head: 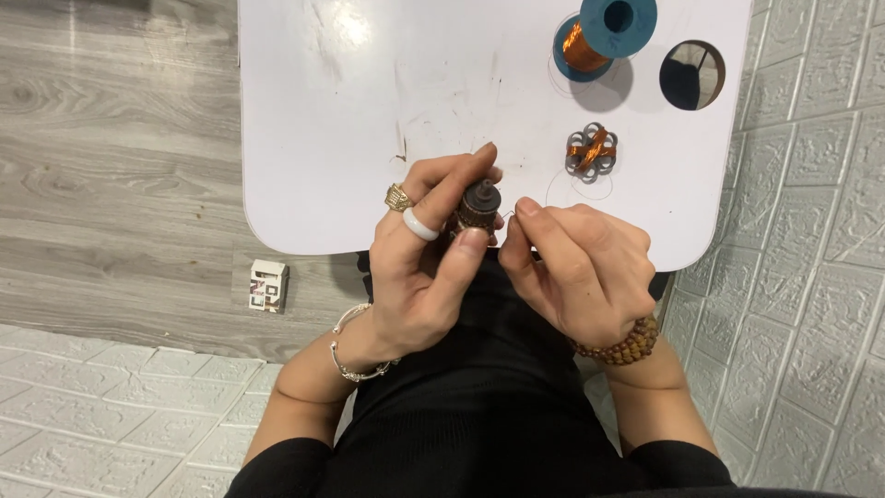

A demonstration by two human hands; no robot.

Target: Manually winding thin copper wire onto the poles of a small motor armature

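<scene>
My left hand [426, 267] grips a small dark motor rotor [478, 205] between thumb and fingers, just over the near edge of the white table [369, 111]. It wears two rings and a thin bracelet. My right hand [576, 267], with a beaded bracelet, pinches a thin copper wire [513, 214] right beside the rotor. On the table beyond lies a second rotor core wound with copper wire [591, 150]. A blue spool of copper wire [604, 32] stands at the far edge.
A round hole [692, 75] is cut in the table's right side. A small printed box [268, 285] lies on the grey wood floor at left. White textured panels cover the wall on the right and the floor near me.
</scene>
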